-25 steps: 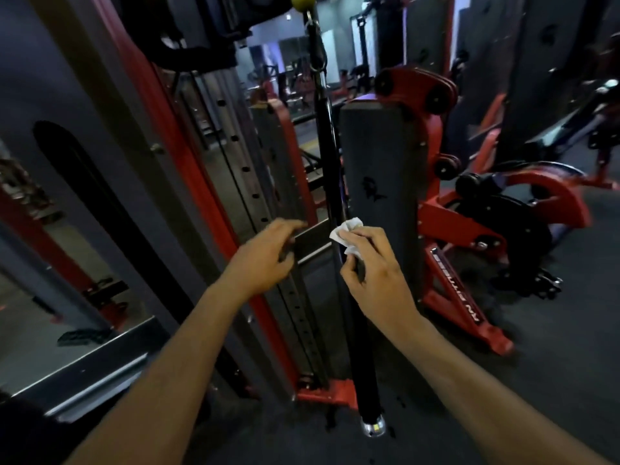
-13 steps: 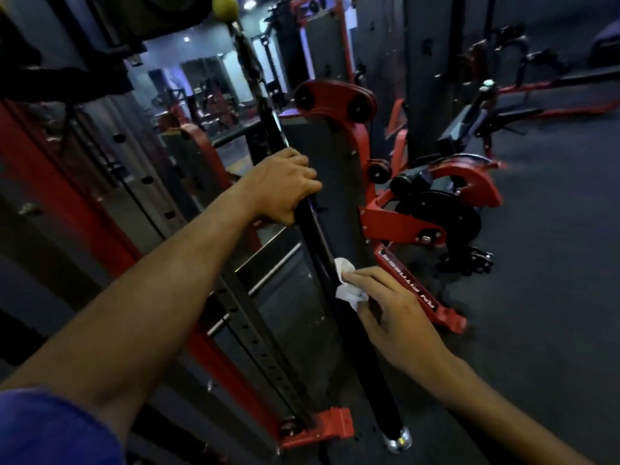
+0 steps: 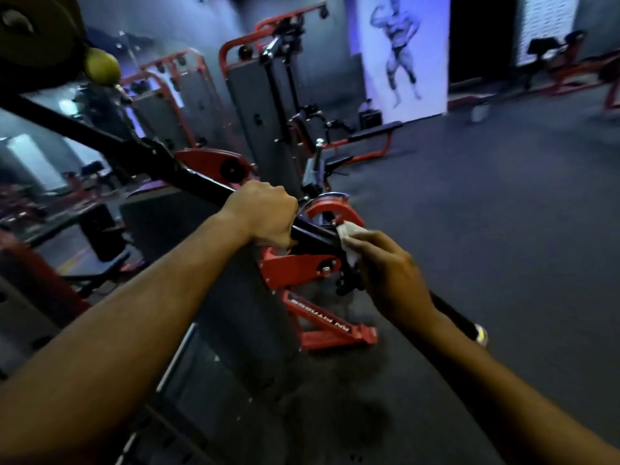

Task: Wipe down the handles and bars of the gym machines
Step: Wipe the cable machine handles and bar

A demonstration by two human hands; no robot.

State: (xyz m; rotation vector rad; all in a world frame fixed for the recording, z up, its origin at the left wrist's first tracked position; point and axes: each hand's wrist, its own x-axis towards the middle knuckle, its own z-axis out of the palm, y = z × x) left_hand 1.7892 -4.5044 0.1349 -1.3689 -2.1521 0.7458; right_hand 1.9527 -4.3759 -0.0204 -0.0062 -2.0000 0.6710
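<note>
Left hand grips black bar; right hand just beside it presses white cloth around bar.

Left hand wrapped around black bar, angled down to the right. Right hand just beside, pressing white wipe onto bar. Behind: red-framed machines, bodybuilder poster, dark floor.

left hand fisted, right hand curled, arms outstretched
</note>
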